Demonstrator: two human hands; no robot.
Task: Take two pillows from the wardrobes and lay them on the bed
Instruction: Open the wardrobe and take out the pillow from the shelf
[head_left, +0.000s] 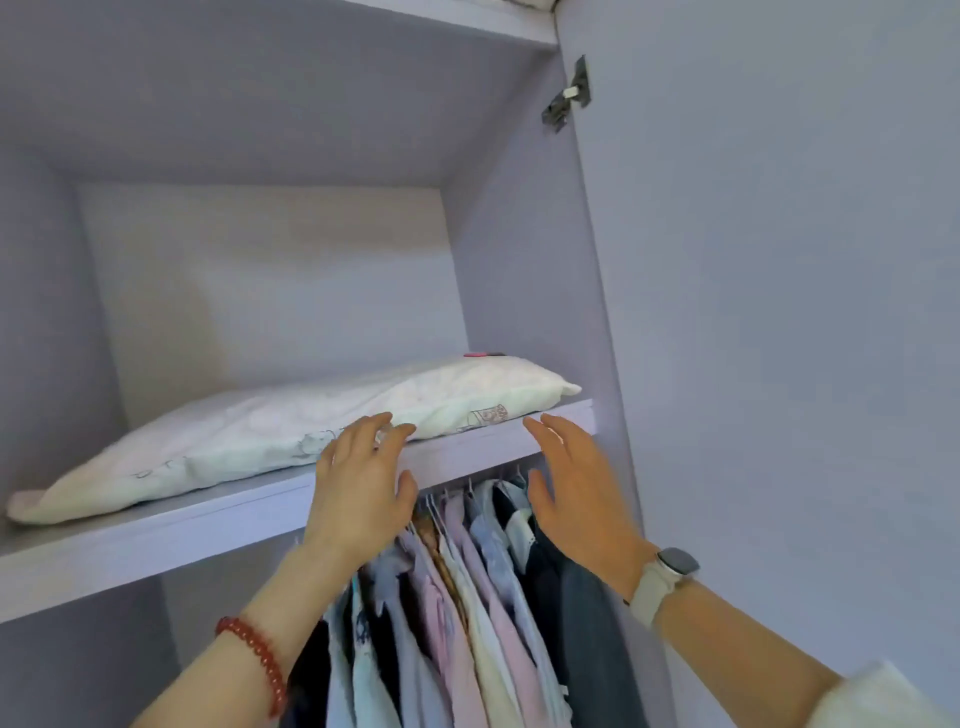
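I see both hands spread, empty: left hand (358, 483) fingertips at pillow (291, 441) edge on shelf (156, 535), right hand (576, 488) just beside; pillow print unreadable.

Hanging clothes (467, 597) fill the space below the shelf (156, 540): pale blue, pink, cream and dark garments on hangers, packed side by side. A metal hinge (566, 96) sits on the right side panel, near the upper shelf (467, 21). A small pink and dark object (483, 355) lies at the shelf's back; its kind cannot be told.
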